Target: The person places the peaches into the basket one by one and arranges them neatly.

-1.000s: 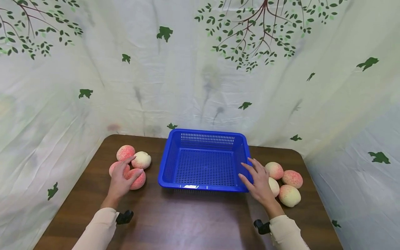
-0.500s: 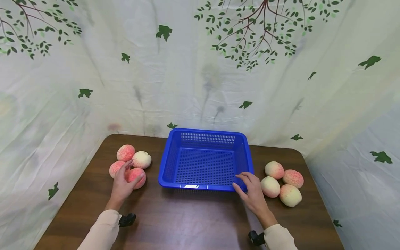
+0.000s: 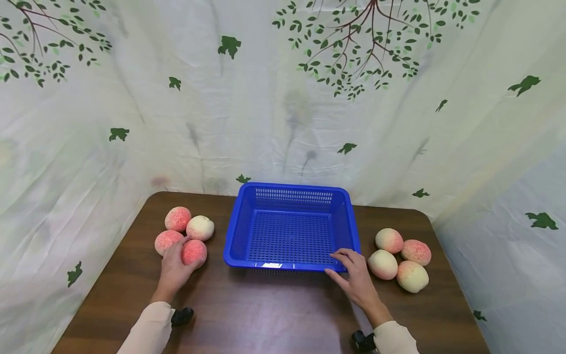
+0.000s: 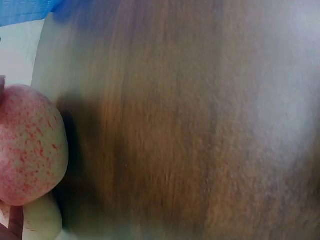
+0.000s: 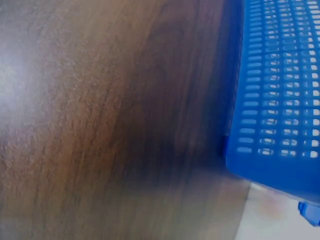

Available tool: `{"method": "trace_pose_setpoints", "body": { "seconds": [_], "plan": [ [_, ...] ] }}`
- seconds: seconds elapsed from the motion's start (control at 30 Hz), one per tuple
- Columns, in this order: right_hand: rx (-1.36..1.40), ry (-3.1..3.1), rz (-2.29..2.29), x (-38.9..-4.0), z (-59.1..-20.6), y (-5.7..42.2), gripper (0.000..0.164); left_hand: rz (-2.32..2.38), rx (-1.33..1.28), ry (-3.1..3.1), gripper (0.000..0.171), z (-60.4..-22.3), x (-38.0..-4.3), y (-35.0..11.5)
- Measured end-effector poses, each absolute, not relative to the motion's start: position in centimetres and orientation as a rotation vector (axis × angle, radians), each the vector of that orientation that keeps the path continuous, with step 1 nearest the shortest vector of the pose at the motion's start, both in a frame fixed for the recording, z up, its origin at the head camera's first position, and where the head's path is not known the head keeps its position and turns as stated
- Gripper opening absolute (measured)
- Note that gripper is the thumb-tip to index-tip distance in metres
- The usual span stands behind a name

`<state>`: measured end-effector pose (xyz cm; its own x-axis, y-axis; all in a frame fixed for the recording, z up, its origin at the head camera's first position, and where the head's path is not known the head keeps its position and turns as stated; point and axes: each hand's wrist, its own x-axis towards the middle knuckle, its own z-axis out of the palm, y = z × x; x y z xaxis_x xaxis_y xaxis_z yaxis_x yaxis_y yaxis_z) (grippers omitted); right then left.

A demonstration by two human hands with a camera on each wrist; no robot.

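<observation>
On the left of the table, my left hand (image 3: 173, 269) grips the nearest of a small cluster of peaches, a red-speckled peach (image 3: 194, 252). The left wrist view catches this peach (image 4: 30, 145) at its left edge, between the thumb and a fingertip. Close around the hand lie two more red peaches and a pale peach (image 3: 200, 228). My right hand (image 3: 359, 280) is at the near right corner of a blue plastic basket (image 3: 287, 267), its loosely bent fingers over the rim and the thumb by the front edge. Only the basket's slotted side shows in the right wrist view.
Several more peaches (image 3: 382, 264) sit in a group right of the basket. Everything stands on a brown wooden table (image 3: 265, 314). Behind the table's far edge hangs a pale curtain (image 3: 265, 108) with a leaf print.
My right hand has moved down along the basket's right side to its near corner. My left hand has closed its thumb and fingers around the nearest red peach.
</observation>
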<state>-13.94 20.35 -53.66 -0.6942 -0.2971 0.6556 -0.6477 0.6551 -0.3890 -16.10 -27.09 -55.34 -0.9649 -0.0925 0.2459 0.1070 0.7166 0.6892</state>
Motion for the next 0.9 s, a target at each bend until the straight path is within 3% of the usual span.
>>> {"method": "trace_pose_setpoints", "body": {
  "seconds": [0.37, 0.9],
  "plan": [
    [0.772, -2.318, 0.799, -14.1, -53.8, 20.1, 0.025, -0.963, -0.129, -2.603, 0.061, -55.5, -15.7, -26.5],
    [0.691, -2.349, 0.804, -14.0, -54.2, 20.1, 0.026, -0.960, -0.065, -2.637, 0.067, -55.7, -15.6, -25.5]
  ]
}}
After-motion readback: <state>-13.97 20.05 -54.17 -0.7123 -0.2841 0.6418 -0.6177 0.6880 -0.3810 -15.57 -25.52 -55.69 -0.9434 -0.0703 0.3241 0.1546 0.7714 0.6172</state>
